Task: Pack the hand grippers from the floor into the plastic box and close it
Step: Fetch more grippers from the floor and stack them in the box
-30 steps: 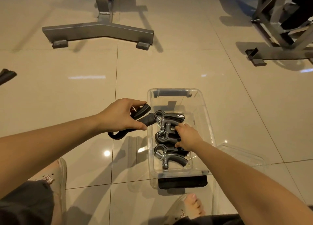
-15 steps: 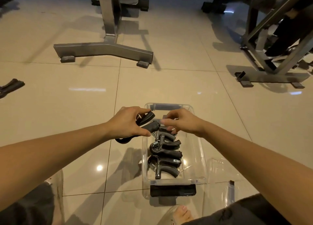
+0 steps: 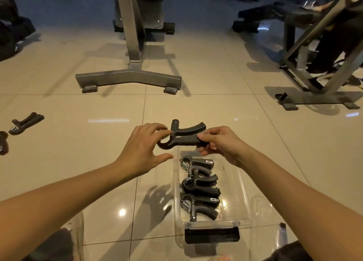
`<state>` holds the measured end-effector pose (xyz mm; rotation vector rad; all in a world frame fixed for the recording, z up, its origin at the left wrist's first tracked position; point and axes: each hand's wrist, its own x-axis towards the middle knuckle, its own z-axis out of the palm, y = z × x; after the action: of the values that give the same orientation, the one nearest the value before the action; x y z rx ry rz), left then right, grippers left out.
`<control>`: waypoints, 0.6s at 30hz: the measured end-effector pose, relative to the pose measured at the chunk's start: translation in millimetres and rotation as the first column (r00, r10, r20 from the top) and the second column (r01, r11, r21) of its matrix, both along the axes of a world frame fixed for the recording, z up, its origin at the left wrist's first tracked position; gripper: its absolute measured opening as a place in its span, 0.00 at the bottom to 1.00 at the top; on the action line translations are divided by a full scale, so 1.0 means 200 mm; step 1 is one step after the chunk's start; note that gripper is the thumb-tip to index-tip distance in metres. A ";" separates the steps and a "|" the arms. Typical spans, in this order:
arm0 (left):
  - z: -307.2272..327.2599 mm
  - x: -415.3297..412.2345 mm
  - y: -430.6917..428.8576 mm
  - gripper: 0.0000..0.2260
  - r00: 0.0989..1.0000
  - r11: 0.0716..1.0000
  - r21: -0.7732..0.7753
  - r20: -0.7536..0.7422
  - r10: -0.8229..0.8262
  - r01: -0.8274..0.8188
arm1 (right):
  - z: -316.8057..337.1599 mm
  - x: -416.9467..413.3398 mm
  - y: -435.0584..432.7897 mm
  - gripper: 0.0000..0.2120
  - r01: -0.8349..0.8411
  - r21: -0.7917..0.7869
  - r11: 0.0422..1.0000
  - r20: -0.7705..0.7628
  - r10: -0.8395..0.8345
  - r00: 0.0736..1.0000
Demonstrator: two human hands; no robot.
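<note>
While right hand (image 3: 222, 145) pinches the tip of one handle of the held hand gripper (image 3: 182, 138), left hand (image 3: 141, 149) has only fingertips on its spring end. Its thumb is splayed clear, so no real grasp on that side. Held hand gripper is in the air above the far end of the plastic box (image 3: 212, 224), roughly level, handles pointing right.

Risks, my read:
- Tip pinch only. If the left fingertips come off, the heavier spring end likely swings down, twists out of the pinch and hits the far rim or the floor (image 3: 78, 162).
- The only free room seems to be at the far end. If it goes in skewed, a handle may ride on the rim or on the packed hand grippers (image 3: 200, 184) and stop the lid seating.
- More are waiting outside. If they have to stack, height could foul the lid (image 3: 263, 217) or the black latch (image 3: 212, 235).
- Clear lid looks to lie just right of the box, near the right forearm, so it's easy to knock.

Counts:
- in hand: 1
- packed, in a row: 3
- loose hand grippers (image 3: 26, 122) far left on the floor: 2, one cut by the frame edge
- box 1, lid 1
- background: T-shaped steel base (image 3: 127, 80) 1, angled steel frame (image 3: 314, 97) 1
</note>
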<state>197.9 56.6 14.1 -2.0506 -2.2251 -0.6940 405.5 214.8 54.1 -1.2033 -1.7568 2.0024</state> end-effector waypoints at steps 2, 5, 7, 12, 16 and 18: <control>0.00 -0.03 0.00 0.24 1.000 0.999 0.043 0.003 0.020 -0.020 | 0.03 0.01 0.03 0.13 0.056 -0.093 0.994 -0.046 -0.060 0.997; 0.05 -0.04 0.01 0.15 0.999 0.996 0.092 0.038 0.012 -0.015 | 0.05 -0.01 0.04 0.14 0.109 -0.209 0.972 -0.068 -0.126 0.990; 0.09 -0.03 0.02 0.11 0.997 0.997 0.079 0.070 0.020 -0.026 | 0.05 -0.03 0.03 0.13 0.127 -0.214 0.969 -0.055 -0.141 0.988; 0.13 -0.04 0.04 0.11 0.995 0.997 0.068 0.096 0.025 -0.031 | 0.07 -0.05 0.01 0.16 0.148 0.141 0.979 0.042 -0.156 0.987; 0.16 -0.03 0.07 0.10 0.981 0.997 0.020 0.182 0.068 -0.073 | 0.03 -0.05 0.01 0.16 -0.044 0.785 0.618 0.240 -0.238 0.941; 0.17 -0.02 0.08 0.09 0.947 0.993 -0.006 0.298 0.117 -0.121 | 0.01 -0.03 0.01 0.22 -0.192 0.907 0.374 0.281 -0.201 0.938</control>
<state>193.2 72.5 48.6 -1.8929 -2.4652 -1.0647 399.6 216.6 57.0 -1.0862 -2.4495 0.4033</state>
